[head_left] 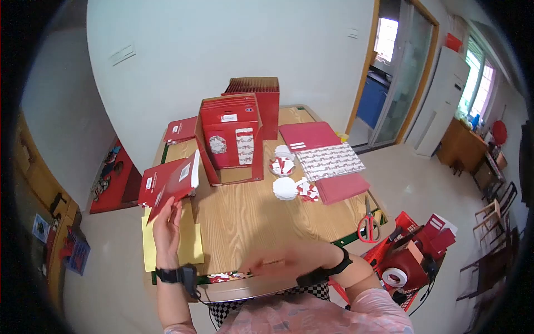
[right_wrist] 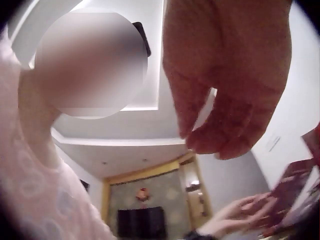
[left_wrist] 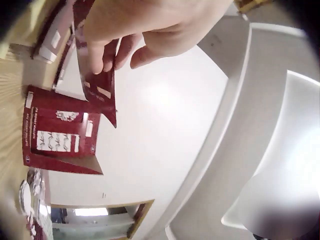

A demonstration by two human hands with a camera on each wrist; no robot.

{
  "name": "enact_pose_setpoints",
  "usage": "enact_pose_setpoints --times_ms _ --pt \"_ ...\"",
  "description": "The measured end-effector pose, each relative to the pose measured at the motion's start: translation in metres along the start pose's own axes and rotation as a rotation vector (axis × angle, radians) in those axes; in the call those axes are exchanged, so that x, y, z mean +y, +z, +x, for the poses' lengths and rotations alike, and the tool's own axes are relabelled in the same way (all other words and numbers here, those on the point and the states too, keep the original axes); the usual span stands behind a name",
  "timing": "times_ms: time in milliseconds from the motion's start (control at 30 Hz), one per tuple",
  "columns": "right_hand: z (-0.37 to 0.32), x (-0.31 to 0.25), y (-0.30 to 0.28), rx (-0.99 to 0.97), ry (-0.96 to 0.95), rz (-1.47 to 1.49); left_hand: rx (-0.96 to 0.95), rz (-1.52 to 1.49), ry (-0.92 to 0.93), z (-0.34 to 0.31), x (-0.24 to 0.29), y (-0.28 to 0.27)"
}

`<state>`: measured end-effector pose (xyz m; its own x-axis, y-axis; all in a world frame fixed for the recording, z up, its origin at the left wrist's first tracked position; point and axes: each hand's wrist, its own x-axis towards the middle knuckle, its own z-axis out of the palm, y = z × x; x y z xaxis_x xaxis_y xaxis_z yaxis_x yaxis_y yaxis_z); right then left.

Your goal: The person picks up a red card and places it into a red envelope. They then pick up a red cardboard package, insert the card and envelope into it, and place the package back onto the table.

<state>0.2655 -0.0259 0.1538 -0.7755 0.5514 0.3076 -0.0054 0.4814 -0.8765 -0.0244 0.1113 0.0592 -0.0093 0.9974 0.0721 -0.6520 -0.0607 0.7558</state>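
Note:
My left hand (head_left: 167, 225) pinches a flat red card sleeve (head_left: 177, 182) by its near edge, thumb on one side and fingers on the other. The sleeve is tilted, with a white label and a white edge at its far side. Beneath it, more red sleeves (head_left: 149, 181) lie at the table's left. My right hand (head_left: 289, 259), blurred in the head view, is over the table's front edge. In the right wrist view its fingers (right_wrist: 235, 135) hang loosely bent with nothing visible in them. Yellow sheets (head_left: 192, 247) lie below my left hand.
A red display box (head_left: 231, 142) stands mid-table, with another filled red box (head_left: 270, 111) behind. Right of them are round white labels (head_left: 285, 189), a patterned sheet (head_left: 331, 161) and red folders (head_left: 345, 188). Scissors (head_left: 368, 222) lie at the right corner, near a red basket (head_left: 409, 222).

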Motion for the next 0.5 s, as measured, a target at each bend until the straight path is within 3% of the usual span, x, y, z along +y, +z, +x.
enact_pose_setpoints --times_ms 100,200,267,333,400,500 --pt "-0.020 0.039 -0.010 0.409 0.343 -0.107 -0.008 0.124 0.063 -0.050 0.003 0.017" --pt "-0.038 0.073 -0.003 0.586 0.394 0.144 0.022 0.183 0.024 -0.088 -0.009 0.016" --pt "-0.051 0.093 0.001 0.630 0.424 0.269 -0.020 0.267 0.072 -0.109 -0.013 0.028" --pt "-0.055 0.099 0.002 0.660 0.467 0.492 -0.152 0.597 0.148 -0.120 -0.018 0.026" --pt "-0.054 0.099 0.000 0.669 0.515 0.816 -0.274 0.721 0.125 -0.129 -0.018 0.030" --pt "-0.058 0.113 0.002 0.570 0.474 0.967 -0.434 0.762 0.013 -0.134 -0.024 0.034"
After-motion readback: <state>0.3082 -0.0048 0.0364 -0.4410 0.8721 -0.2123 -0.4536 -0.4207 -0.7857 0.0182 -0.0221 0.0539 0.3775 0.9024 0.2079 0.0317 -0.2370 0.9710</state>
